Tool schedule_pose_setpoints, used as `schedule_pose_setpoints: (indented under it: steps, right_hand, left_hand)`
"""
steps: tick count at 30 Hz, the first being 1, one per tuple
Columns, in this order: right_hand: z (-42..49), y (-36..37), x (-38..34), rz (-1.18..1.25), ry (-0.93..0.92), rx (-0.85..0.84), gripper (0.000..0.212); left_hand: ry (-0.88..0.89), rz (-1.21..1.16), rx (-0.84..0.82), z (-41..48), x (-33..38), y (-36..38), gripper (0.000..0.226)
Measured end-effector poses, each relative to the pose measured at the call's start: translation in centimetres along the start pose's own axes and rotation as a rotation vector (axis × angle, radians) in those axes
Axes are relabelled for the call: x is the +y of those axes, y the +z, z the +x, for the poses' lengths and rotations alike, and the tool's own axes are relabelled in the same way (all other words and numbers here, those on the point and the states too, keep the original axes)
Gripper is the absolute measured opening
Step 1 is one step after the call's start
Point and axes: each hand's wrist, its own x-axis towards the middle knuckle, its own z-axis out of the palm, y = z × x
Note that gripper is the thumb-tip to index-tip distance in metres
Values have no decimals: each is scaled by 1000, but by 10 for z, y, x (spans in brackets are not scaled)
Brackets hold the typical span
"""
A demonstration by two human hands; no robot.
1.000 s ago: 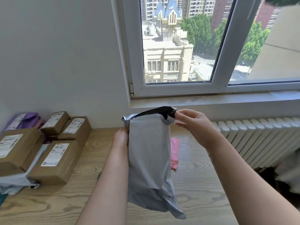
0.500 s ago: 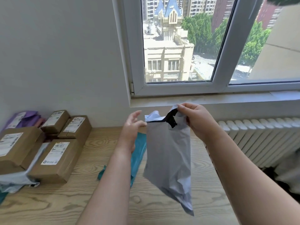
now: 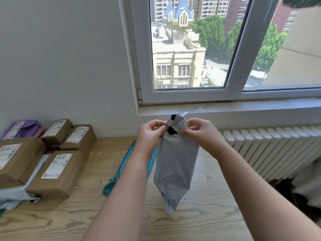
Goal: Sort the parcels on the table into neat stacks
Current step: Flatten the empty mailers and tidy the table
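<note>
A wooden table [image 3: 208, 223] stands under a window [image 3: 189, 49], with a radiator [image 3: 271, 150] past its right edge. Over the table's middle a grey bag [image 3: 175, 167] hangs upright: long, soft and creased, narrowing to a point below, with black showing at its folded mouth. The left hand [image 3: 149, 134] and right hand [image 3: 203, 134] each pinch its top. A teal bag [image 3: 121, 167] lies behind it, and labelled brown boxes [image 3: 57, 173] crowd the left edge.

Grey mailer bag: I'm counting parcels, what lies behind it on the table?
A teal bag lies behind the grey mailer bag, partly hidden by it and the left forearm. Anything else there is covered.
</note>
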Motion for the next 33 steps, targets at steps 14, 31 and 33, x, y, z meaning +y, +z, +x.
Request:
schedule_pose_setpoints:
  steps: [14,31,33]
  right_hand:
    - [-5,14,3,226,-25,148,10]
    - [-94,-42,119,188,560,347,74]
    - [-117,-52,136,190,608,437,81]
  left_hand:
    - [-80,97,-65,-1,-14,-5,7]
    - [-688,-719,117,32,-95,9,48]
    - [-781,-769,147,28,-104,30,40]
